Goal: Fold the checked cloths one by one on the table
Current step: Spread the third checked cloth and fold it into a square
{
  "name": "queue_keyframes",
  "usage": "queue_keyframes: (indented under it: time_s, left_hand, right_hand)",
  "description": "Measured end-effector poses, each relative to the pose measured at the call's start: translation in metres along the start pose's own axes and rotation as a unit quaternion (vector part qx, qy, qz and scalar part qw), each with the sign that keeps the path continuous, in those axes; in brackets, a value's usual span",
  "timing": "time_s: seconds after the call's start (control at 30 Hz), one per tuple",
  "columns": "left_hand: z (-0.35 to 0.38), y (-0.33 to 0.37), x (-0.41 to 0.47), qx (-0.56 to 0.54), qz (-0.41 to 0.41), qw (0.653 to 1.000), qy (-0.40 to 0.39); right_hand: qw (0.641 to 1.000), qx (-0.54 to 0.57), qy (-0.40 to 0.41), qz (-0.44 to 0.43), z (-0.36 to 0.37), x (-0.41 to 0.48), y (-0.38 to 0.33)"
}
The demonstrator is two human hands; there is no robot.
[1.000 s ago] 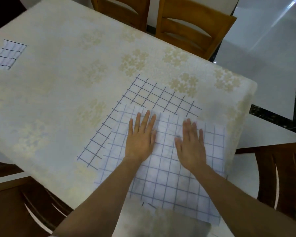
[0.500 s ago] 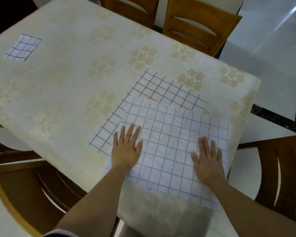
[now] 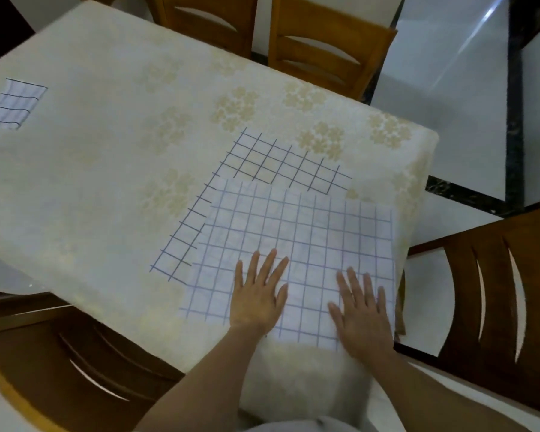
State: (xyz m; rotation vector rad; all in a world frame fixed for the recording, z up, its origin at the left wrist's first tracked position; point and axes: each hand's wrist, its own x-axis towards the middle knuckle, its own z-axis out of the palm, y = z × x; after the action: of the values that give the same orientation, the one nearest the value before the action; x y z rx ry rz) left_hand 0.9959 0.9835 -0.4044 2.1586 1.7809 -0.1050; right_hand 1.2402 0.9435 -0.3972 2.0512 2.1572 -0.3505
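The small folded cloth (image 3: 14, 104) at the far left was cut off by the frame edge, and the dark-lined checked cloth (image 3: 278, 160) showed only its far and left borders, the rest hidden under the pale checked cloth (image 3: 309, 232). Wooden chairs (image 3: 328, 48) stood round the table (image 3: 106, 169) with its flowered cover. The pale checked cloth lay flat at the table's near right corner, the left hand (image 3: 258, 294) and right hand (image 3: 362, 316) pressing its near part side by side, fingers straight and spread, gripping nothing.
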Motion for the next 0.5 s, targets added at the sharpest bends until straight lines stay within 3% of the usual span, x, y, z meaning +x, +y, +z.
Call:
queue_keyframes:
  time_s: [0.13, 0.27, 0.37, 0.5]
  left_hand:
    - [-0.007, -0.002, 0.002, 0.006, 0.018, 0.999, -0.031]
    - [-0.032, -0.017, 0.028, -0.004, 0.069, 0.997, -0.028]
    - [-0.061, -0.021, 0.063, -0.007, 0.068, 0.989, -0.13]
    - [-0.085, -0.013, 0.095, 0.032, 0.005, 0.969, -0.245]
  right_hand:
    - [0.99, 0.068, 0.007, 0.128, -0.008, 0.013, 0.047]
    - [0.913, 0.25, 0.044, 0.319, -0.021, 0.039, 0.07]
    - [0.871, 0.344, 0.035, 0.349, -0.042, 0.049, 0.076]
    - [0.858, 0.363, -0.004, 0.363, -0.055, 0.052, 0.084]
